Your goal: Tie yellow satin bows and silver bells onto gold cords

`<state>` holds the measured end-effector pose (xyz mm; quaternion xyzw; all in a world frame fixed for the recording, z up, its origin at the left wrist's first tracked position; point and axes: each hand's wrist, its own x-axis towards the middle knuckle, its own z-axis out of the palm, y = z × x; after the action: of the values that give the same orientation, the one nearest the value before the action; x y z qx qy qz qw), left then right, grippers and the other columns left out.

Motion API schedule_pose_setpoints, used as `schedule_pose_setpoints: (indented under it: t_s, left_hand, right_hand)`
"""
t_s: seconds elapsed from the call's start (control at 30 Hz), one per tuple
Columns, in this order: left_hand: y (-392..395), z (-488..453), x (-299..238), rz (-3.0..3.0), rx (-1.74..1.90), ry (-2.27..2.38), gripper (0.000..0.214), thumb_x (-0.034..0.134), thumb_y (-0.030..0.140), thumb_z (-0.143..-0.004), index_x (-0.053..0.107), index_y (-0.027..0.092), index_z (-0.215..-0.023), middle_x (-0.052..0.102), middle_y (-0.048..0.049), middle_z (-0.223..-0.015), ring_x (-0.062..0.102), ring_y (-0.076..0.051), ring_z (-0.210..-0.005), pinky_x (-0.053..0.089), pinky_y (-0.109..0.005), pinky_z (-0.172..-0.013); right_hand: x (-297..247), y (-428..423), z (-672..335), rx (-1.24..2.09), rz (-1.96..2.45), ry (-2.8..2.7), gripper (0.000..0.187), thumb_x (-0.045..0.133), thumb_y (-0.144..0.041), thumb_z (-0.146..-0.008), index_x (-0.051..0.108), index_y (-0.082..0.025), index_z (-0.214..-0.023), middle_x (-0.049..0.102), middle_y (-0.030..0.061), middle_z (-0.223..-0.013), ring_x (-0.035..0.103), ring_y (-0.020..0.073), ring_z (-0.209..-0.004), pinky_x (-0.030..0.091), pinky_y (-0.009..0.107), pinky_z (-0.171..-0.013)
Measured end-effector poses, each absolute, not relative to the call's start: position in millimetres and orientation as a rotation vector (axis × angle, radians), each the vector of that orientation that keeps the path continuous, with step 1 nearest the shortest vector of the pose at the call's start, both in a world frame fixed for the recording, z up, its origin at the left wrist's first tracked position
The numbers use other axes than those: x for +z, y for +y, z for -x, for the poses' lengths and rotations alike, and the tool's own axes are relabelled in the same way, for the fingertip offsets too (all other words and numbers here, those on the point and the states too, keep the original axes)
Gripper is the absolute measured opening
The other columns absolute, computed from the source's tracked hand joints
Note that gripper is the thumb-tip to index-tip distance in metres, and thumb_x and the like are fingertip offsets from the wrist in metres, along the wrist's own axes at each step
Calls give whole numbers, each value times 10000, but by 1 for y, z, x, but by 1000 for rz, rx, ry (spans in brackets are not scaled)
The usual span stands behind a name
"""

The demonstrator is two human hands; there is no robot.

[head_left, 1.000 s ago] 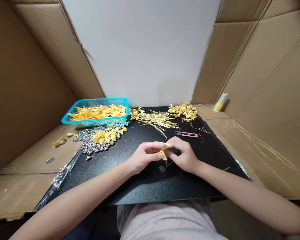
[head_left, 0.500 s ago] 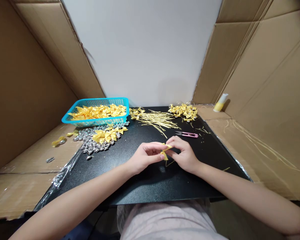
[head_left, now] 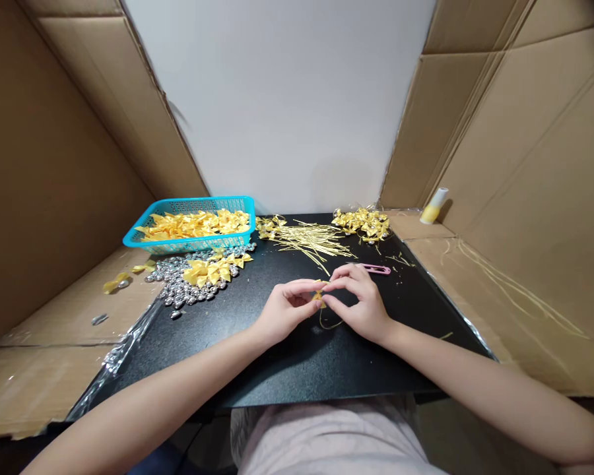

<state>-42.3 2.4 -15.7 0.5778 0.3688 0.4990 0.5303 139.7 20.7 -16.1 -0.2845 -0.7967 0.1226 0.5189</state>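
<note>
Over the middle of the black board, my left hand and my right hand meet fingertip to fingertip. Both pinch one small yellow ribbon bow between them. A thin gold thread hangs from the bow and curls on the board below. Pink thread snips lie just behind my right hand.
A turquoise basket of yellow bows stands at the back left, with silver beads and loose bows in front of it. Cut gold threads and finished bows lie at the back. A spool rests on cardboard, right.
Both hands have lifted slightly and closed in on the bow, which now shows less between the fingertips. The thread below has curled into a loop.
</note>
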Motion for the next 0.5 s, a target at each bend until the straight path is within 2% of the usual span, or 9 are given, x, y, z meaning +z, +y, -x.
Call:
schedule_pose_setpoints:
  t_s: [0.1, 0.27, 0.5]
  left_hand:
    - [2, 42, -16, -1383, 1181, 895, 238, 806, 256, -674, 781, 190, -902, 727, -77, -960, 637, -160, -766, 511, -259, -699]
    - [2, 41, -16, -1360, 1172, 868, 247, 813, 237, -660, 779, 188, -901, 737, -80, -984, 653, -191, -860, 513, -284, -777]
    - [7, 44, -19, -1388, 1140, 917, 288, 808, 262, -657, 770, 172, -929, 742, -77, -983, 659, -170, -803, 522, -274, -747]
  right_hand:
    - [-20, 23, -138, 307, 654, -1907, 85, 699, -159, -780, 680, -230, -821, 595, 29, -850, 551, 186, -823, 444, 367, -775]
    - [-23, 24, -135, 306, 646, -1910, 92, 692, -148, -790, 700, -237, -770, 561, 22, -809, 520, 179, -795, 431, 352, -751]
    - [-11, 22, -137, 457, 684, -1853, 88, 638, -175, -831, 657, -220, -758, 511, 19, -812, 507, 181, -823, 430, 358, -790]
